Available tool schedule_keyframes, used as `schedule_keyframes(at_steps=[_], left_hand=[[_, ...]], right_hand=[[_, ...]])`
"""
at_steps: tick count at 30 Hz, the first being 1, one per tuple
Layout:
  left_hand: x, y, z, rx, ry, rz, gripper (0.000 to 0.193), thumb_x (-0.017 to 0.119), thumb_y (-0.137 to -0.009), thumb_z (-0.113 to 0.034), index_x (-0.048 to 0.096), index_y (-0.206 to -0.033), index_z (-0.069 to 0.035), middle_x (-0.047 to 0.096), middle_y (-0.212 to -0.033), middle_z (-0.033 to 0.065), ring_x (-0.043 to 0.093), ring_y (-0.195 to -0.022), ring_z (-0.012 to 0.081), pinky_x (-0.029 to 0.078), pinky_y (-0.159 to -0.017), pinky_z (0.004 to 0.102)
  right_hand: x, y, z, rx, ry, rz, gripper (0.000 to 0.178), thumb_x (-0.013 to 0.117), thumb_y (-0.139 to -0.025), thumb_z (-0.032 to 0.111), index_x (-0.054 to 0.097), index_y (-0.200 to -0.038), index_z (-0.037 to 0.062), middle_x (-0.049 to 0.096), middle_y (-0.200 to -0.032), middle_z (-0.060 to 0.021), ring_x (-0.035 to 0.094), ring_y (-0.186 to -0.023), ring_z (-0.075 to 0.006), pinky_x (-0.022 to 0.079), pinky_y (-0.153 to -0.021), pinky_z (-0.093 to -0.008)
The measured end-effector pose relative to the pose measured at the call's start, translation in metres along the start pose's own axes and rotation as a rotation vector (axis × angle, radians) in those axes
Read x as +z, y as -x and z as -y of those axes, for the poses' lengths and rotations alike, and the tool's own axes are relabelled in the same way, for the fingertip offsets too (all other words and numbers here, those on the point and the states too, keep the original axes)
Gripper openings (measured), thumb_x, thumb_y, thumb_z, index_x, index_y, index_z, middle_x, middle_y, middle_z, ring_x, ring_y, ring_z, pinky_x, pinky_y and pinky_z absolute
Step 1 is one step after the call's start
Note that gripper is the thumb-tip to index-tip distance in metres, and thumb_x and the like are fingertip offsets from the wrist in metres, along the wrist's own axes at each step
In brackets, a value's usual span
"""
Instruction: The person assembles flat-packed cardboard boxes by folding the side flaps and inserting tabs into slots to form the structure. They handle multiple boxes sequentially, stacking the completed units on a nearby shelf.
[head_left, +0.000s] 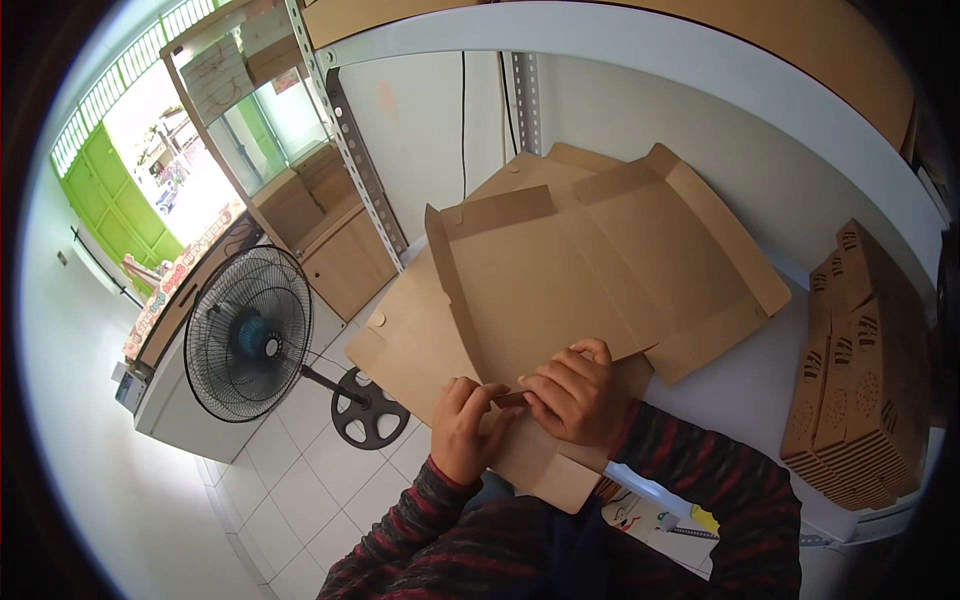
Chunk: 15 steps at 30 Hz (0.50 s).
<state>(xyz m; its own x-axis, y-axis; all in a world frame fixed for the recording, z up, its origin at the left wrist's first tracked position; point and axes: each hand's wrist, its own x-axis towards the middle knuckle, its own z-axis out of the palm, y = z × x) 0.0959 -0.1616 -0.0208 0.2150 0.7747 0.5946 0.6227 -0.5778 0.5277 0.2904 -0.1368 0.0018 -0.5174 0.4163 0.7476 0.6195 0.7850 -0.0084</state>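
A brown cardboard box blank (540, 270) lies partly folded before me, its side flaps standing up along the left and right edges. At its near edge, my left hand (462, 428) pinches a small cardboard flap between thumb and fingers. My right hand (577, 395) has its fingers curled over the same near edge, close beside the left. The exact fold between the two hands is partly hidden by the fingers. Beneath the blank, more flat cardboard sheets (405, 335) stick out to the left and at the back.
Folded printed boxes (850, 370) stand stacked at the right on the white table (735, 420). A black standing fan (250, 335) is on the tiled floor at the left, near a wooden cabinet (350, 260). A metal shelf post (350, 140) rises behind the table's left side.
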Motion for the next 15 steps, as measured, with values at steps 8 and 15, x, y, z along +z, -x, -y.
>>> schedule_keyframes(at_steps=[8, 15], left_hand=[[-0.006, -0.019, 0.001, 0.195, -0.024, 0.148, 0.017, 0.07, -0.076, -0.004, 0.056, -0.084, -0.001, 0.052, -0.078, 0.0124, 0.051, -0.072, 0.032, 0.044, -0.065, 0.0409], [-0.004, -0.021, 0.009, 0.21, 0.064, 0.213, 0.018, 0.068, -0.079, -0.005, 0.051, -0.083, 0.0, 0.049, -0.076, 0.0144, 0.05, -0.073, 0.0336, 0.043, -0.065, 0.0417]], right_hand=[[0.009, 0.003, -0.004, -0.098, -0.12, 0.032, 0.013, 0.067, -0.082, 0.014, 0.063, -0.091, 0.0057, 0.06, -0.081, -0.0034, 0.06, -0.081, -0.0184, 0.042, -0.087, -0.0387], [0.012, 0.002, -0.007, -0.077, -0.207, 0.055, 0.013, 0.065, -0.083, 0.013, 0.061, -0.092, 0.0046, 0.06, -0.081, -0.0046, 0.06, -0.081, -0.0199, 0.044, -0.088, -0.0393]])
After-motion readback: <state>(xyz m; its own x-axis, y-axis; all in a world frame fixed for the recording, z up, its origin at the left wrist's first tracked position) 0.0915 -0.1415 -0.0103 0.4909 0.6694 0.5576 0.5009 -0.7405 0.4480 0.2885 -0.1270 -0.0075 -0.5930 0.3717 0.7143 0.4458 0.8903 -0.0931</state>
